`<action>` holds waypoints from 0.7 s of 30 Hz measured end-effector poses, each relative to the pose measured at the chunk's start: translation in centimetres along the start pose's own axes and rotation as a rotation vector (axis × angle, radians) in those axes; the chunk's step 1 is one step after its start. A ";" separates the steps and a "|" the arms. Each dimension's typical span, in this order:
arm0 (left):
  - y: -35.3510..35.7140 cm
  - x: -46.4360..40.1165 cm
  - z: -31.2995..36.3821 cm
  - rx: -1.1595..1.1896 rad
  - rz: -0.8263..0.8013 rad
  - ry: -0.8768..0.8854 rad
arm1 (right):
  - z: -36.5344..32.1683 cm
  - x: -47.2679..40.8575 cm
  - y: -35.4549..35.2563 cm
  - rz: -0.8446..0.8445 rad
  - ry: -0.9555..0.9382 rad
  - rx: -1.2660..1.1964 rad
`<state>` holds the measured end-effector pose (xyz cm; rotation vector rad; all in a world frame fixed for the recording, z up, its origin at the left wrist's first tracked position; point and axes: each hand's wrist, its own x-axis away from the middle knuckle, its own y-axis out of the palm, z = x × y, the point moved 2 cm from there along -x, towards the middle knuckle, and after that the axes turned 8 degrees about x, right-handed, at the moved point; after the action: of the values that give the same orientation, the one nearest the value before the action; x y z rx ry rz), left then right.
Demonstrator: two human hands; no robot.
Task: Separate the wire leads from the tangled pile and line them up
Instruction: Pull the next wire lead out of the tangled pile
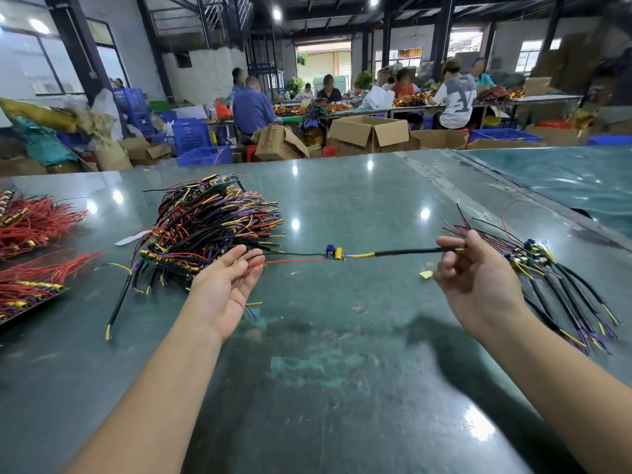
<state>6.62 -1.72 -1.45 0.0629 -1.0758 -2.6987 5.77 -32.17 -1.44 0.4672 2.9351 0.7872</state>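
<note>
A tangled pile of wire leads (pixel 212 227), black, red, yellow and purple, lies left of centre on the green table. One wire lead (pixel 393 252) with a small blue and yellow component board stretches in the air between my hands. My right hand (pixel 475 278) pinches its black sleeved end. My left hand (pixel 225 285) is palm up with straight fingers, and the lead's red and black thin wires lie across its fingertips. A row of separated leads (pixel 561 285) lies fanned out to the right of my right hand.
Bundles of red wires (pixel 30 227) lie at the table's left edge. A scrap of yellow paper (pixel 425 274) sits on the green table (pixel 342 336). Beyond the far edge stand cardboard boxes (pixel 369 135), blue crates (pixel 201 145), and people seated at other tables.
</note>
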 end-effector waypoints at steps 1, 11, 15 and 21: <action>0.2 0.1 -0.2 -0.015 -0.010 -0.003 | -0.2 -0.2 -0.5 0.095 -0.039 0.162; 1.6 1.4 -2.9 -0.103 -0.183 -0.179 | 2.2 2.1 1.3 -0.333 -0.528 1.421; 1.6 1.2 -3.1 -0.076 -0.166 -0.172 | 3.6 2.4 1.6 -0.523 -0.593 1.690; 1.4 0.8 -2.7 -0.074 -0.140 -0.129 | 2.9 2.1 1.3 -0.496 -0.542 1.652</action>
<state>6.47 -4.71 -2.47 -0.0514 -1.0409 -2.9006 4.50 -29.03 -3.22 -0.0775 2.2427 -1.6002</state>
